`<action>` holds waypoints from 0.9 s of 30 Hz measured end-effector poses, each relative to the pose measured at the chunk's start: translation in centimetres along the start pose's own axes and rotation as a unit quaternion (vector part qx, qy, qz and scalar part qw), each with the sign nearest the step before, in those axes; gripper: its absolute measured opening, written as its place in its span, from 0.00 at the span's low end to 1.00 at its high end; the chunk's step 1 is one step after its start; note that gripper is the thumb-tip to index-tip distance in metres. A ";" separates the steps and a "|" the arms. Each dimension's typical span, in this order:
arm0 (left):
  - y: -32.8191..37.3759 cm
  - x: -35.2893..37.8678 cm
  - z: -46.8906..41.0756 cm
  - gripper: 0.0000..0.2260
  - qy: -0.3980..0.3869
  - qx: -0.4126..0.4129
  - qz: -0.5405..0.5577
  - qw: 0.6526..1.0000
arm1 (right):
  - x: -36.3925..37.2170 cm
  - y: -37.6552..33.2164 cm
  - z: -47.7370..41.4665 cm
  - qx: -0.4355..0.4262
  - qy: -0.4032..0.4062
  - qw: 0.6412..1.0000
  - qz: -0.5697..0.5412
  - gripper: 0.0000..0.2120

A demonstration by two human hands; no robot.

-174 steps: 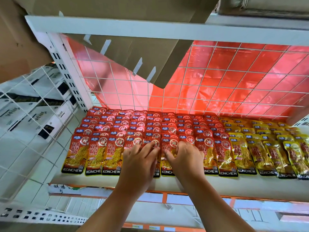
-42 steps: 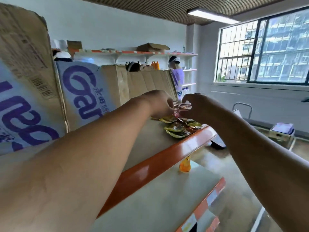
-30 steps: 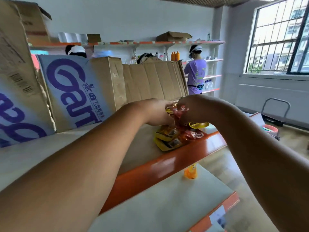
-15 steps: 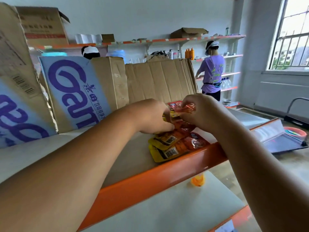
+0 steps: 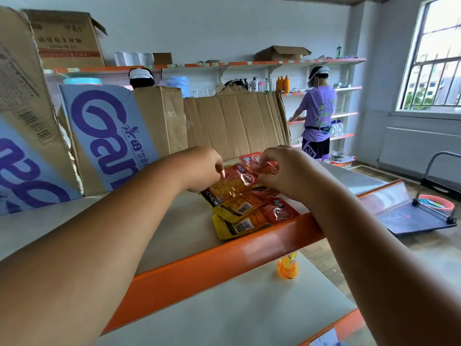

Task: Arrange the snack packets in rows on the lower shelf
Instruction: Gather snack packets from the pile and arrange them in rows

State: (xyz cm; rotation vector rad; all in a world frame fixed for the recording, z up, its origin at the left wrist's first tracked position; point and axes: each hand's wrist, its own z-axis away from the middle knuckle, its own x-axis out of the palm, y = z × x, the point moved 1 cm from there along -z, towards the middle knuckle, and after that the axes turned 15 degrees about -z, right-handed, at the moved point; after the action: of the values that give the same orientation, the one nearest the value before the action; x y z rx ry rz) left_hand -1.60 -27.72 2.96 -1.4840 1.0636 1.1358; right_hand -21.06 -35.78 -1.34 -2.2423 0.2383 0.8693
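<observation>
The fingers of the left hand (image 5: 203, 171) curl on an orange snack packet (image 5: 230, 182); those of the right hand (image 5: 284, 171) pinch a red packet (image 5: 265, 167) beside it. Beneath, more packets (image 5: 252, 216) lie heaped on the upper shelf (image 5: 224, 255), against its orange lip, in front of cardboard boxes (image 5: 234, 123). An orange bottle (image 5: 288, 267) stands below.

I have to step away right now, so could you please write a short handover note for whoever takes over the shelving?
Left hand: grips the top packet of the pile.
Right hand: pinches a red packet just above it.
Pile: on the upper shelf, by its orange edge.
Done: cannot tell; no rows in view.
Left: carry these packets down and lay them in rows.
</observation>
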 end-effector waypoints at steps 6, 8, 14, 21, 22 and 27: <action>0.9 0.6 0.1 0.17 -0.048 0.005 -0.043 0.998 | -0.1 -0.1 0.0 0.027 -0.025 0.999 0.034 0.17; 1.3 0.6 0.1 0.19 -0.044 0.017 -0.050 0.998 | -0.2 0.0 -0.1 0.041 -0.018 0.998 0.052 0.19; 1.5 0.4 0.3 0.25 -0.065 0.030 -0.064 0.995 | -0.2 0.2 0.0 0.080 -0.006 0.993 0.086 0.20; 1.3 0.3 0.2 0.23 -0.047 0.039 -0.041 0.997 | -0.2 0.4 -0.1 0.065 0.001 0.996 0.067 0.17; 1.3 0.3 0.2 0.23 -0.045 0.040 -0.039 0.997 | -0.1 0.3 0.0 0.057 0.002 0.996 0.062 0.16; 1.2 0.5 0.3 0.19 -0.032 0.026 -0.046 0.998 | 0.1 -0.5 0.2 -0.008 0.048 0.998 0.027 0.06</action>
State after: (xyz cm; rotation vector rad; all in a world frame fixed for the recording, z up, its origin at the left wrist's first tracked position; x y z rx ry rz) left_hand -2.67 -27.70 2.23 -1.4331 0.9637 1.0757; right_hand -20.91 -35.27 -1.25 -2.3053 0.3391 0.7943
